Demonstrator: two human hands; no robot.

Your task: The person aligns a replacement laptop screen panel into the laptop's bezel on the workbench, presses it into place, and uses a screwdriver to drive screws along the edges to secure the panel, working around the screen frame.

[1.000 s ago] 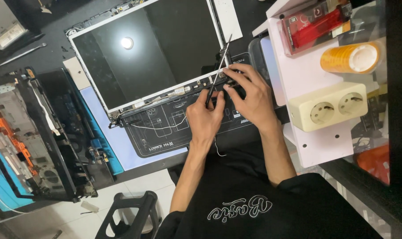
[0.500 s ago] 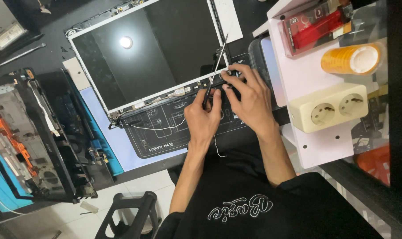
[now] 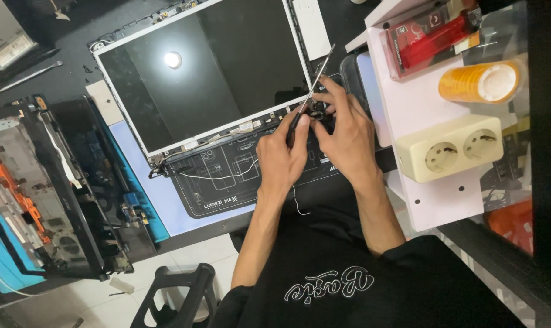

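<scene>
Two hands at the lower right corner of the bare laptop screen panel [image 3: 208, 73], on the dark mat [image 3: 227, 176] of the bench

- left hand [image 3: 281, 155]: closed round the handle of a thin screwdriver [image 3: 315, 82], shaft running to 1 o'clock
- right hand [image 3: 345, 130]: fingers curled, pinching a small dark part; cannot tell what it is
- panel lies at 11 o'clock from the hands, touching them at the corner
- judged: panel light, stiff, thin glass, fragile; take by edges, never the face

Laptop screen panel [image 3: 202, 73]: glossy, reflective glass. Beside it, screwdriver [image 3: 312, 91]: bright metal shaft. Beneath it, work mat [image 3: 227, 188]: matt black. Right of it, double socket [image 3: 451, 149]: smooth cream plastic.
</scene>
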